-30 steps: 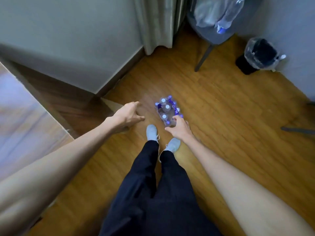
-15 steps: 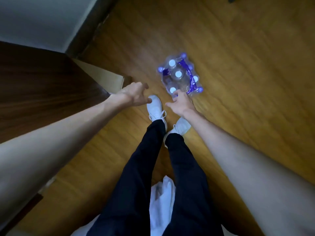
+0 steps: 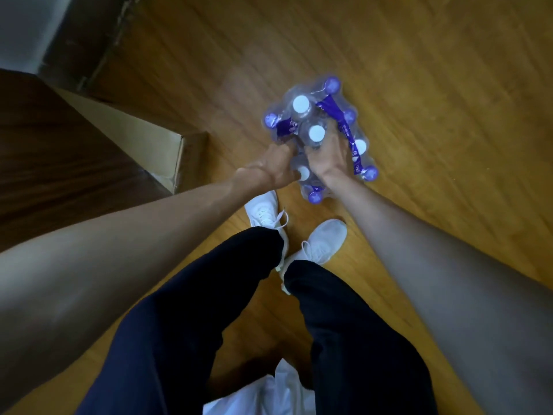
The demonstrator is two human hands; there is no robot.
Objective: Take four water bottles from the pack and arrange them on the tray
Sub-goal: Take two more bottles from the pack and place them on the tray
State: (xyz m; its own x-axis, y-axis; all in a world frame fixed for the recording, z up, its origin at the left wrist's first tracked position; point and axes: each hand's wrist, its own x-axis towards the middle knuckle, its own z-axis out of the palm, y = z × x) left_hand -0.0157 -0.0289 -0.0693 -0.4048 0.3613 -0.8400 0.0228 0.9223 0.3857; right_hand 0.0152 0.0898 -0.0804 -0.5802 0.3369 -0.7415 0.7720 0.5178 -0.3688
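A shrink-wrapped pack of water bottles (image 3: 321, 121) with white and purple caps and purple labels stands on the wooden floor just ahead of my feet. My left hand (image 3: 270, 167) presses against the pack's near left side, fingers dug into the wrap. My right hand (image 3: 327, 157) lies over the pack's near top, fingers spread around a white-capped bottle (image 3: 316, 133). Another white cap (image 3: 303, 173) shows between my two wrists. No tray is in view.
A cardboard box (image 3: 143, 142) lies on the floor at the left, against dark wooden furniture (image 3: 45, 151). My white shoes (image 3: 324, 239) stand close behind the pack. A wall skirting (image 3: 86, 40) runs along the upper left. Bare wooden floor (image 3: 449, 115) extends to the right.
My head has dropped closer to the floor. My left hand moved right from beside my shoe onto the pack. My right hand pushed further over the pack's top.
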